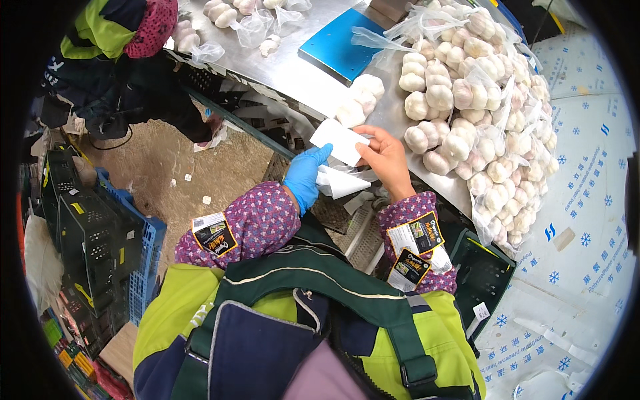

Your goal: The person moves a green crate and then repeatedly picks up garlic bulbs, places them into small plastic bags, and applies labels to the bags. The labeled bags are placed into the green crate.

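Note:
My left hand, in a blue glove, holds a white paper piece, probably label backing, with its thumb at the left edge. The bare fingers of my right hand pinch the right edge of the same piece. Below, a folded white strip hangs beside the gloved fingers; whether it joins the upper piece cannot be told. Just beyond the paper, a few garlic bulbs lie at the edge of the steel table. Stickers with print cling to both my patterned sleeves.
A blue plate, perhaps a scale's, rests on the table. To the right rises a big pile of netted garlic. Another person's sleeve is at upper left. Dark crates stand left, and a dark green crate sits at my right.

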Available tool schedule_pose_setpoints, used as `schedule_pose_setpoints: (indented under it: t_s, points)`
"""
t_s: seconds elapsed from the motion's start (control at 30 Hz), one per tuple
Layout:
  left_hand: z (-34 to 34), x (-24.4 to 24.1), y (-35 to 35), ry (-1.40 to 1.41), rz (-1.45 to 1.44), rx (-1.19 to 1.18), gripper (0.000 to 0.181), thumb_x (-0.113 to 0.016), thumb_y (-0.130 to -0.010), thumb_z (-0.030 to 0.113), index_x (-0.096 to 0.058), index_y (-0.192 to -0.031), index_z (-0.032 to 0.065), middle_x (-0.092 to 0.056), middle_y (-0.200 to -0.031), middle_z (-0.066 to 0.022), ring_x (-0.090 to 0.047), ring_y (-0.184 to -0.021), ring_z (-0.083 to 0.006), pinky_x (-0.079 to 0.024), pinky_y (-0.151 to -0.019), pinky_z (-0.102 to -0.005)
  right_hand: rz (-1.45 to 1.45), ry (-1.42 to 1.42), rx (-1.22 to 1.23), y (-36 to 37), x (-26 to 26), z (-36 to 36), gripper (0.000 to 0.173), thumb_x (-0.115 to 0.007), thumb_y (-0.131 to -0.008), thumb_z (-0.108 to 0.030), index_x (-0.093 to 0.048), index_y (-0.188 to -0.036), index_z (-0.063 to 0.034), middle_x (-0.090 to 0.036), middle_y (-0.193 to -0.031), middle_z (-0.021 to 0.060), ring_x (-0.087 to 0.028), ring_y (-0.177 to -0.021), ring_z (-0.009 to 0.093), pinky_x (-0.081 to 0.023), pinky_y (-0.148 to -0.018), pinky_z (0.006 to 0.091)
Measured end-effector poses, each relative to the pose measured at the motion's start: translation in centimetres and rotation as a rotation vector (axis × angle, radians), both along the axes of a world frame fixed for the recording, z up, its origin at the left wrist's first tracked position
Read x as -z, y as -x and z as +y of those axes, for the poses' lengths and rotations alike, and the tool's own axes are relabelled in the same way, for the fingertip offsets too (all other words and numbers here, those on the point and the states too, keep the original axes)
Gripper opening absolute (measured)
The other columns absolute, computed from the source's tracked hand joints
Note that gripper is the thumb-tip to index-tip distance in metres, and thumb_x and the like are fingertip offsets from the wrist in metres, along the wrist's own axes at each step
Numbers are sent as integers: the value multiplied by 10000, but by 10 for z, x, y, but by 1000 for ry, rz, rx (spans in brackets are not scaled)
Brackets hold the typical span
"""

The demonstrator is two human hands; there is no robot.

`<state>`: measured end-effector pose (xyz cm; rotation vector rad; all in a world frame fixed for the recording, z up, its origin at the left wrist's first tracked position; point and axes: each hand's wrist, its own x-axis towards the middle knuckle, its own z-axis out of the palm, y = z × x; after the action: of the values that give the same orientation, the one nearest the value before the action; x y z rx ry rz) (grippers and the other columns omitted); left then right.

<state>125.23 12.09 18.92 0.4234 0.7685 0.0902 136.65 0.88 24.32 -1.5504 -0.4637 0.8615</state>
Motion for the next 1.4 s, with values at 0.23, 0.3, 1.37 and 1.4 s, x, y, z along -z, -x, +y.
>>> schedule_pose_setpoints:
  t_s: [0.23,0.3,1.37,1.4]
  points:
    - [-9,-15,5,-302,63,-113,204,-615,-829,247,-625,-842,44,-495,-637,32,-417,-553,-67,-345,-506,-212,-93,-8,-305,-24,-17,7,245,-614,-790,-41,-536,-1016,10,-609,-912,65,-577,-818,101,-469,-712,210]
    - [-8,-16,6,-295,43,-108,215,-611,-832,258,-627,-847,44,-480,-624,38,-395,-541,-59,-327,-498,-207,-128,-3,-347,-26,-24,13,213,-641,-740,-24,-560,-937,-13,-606,-902,59,-582,-816,154,-460,-723,237]
    - [-12,-27,10,-360,12,79,190,-573,-840,191,-663,-862,25,-437,-556,49,-319,-478,-33,-243,-438,-189,-233,391,78,19,19,12,190,-569,-839,-172,-589,-924,-3,-597,-766,110,-557,-680,175,-429,-616,253]
    - [-14,-27,10,-394,20,110,200,-563,-847,198,-661,-860,24,-466,-559,37,-333,-478,-41,-256,-444,-190,-46,233,105,22,22,14,209,-542,-859,-186,-590,-924,6,-599,-743,103,-541,-637,156,-424,-594,245]
